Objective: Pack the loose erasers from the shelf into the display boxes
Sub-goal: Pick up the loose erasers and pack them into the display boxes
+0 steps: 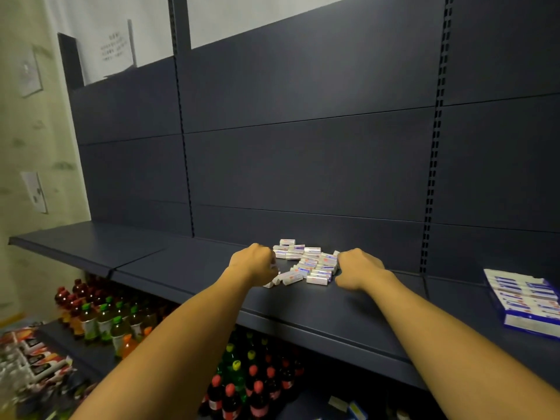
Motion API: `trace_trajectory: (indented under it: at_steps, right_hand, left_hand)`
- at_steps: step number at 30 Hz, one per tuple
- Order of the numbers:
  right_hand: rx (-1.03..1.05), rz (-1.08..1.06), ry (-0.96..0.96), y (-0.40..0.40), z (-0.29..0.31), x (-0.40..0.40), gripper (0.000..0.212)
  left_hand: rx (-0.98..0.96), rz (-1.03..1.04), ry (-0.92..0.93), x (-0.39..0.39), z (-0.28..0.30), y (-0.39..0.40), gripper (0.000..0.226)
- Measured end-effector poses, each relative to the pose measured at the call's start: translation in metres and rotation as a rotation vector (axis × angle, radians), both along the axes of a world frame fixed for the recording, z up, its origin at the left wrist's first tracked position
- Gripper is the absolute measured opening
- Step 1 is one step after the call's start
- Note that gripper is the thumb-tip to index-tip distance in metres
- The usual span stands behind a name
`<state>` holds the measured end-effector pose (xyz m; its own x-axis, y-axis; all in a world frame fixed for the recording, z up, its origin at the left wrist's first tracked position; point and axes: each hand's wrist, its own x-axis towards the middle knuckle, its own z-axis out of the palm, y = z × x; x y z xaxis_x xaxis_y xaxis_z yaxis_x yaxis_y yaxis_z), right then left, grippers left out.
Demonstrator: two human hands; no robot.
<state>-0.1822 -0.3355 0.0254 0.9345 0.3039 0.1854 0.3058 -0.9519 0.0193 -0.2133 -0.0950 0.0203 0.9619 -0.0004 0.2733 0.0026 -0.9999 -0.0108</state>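
Note:
A pile of several loose white erasers (309, 263) with blue and red sleeves lies on the dark shelf (188, 265). My left hand (253, 262) is at the pile's left edge, fingers curled around erasers, with one eraser (268, 284) showing under it. At the pile's right edge my right hand (359, 268) curls its fingers against the erasers; its fingertips are hidden. A blue display box (524, 301) holding rows of erasers sits on the shelf at the far right, apart from both hands.
The shelf's dark back panel (303, 162) rises right behind the pile. Below the shelf stand several drink bottles (106, 322) with green, red and orange caps. Packaged snacks (36, 356) lie at the lower left.

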Motion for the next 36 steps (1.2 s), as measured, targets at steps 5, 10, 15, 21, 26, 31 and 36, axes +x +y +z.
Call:
trace_trajectory:
  at_steps: [5,10,15,21,26,31,36]
  right_hand:
    - [-0.033,0.018,-0.002,0.033,-0.002,0.002,0.028]
    - [-0.027,0.039,-0.005,0.061,0.002,0.017,0.024]
    - [-0.030,0.042,0.002,0.085,0.004,0.048,0.023]
    - [-0.014,0.031,0.022,0.103,0.009,0.092,0.021]
    - [0.002,0.040,0.014,0.114,0.007,0.131,0.025]
    - [0.015,0.064,0.018,0.124,-0.006,0.151,0.032]
    - [0.051,0.054,0.005,0.127,-0.016,0.164,0.035]
  left_hand:
    - [-0.033,-0.018,-0.006,0.003,-0.004,0.027,0.024]
    - [-0.037,-0.050,-0.020,0.021,-0.004,0.050,0.023]
    - [-0.018,-0.050,-0.005,0.053,-0.003,0.073,0.027]
    - [-0.008,-0.066,-0.007,0.099,0.003,0.093,0.029]
    - [-0.019,-0.095,-0.019,0.137,0.000,0.099,0.025]
    - [-0.051,-0.118,0.002,0.166,-0.013,0.104,0.024]
    - [-0.076,-0.188,0.015,0.191,-0.029,0.109,0.025]
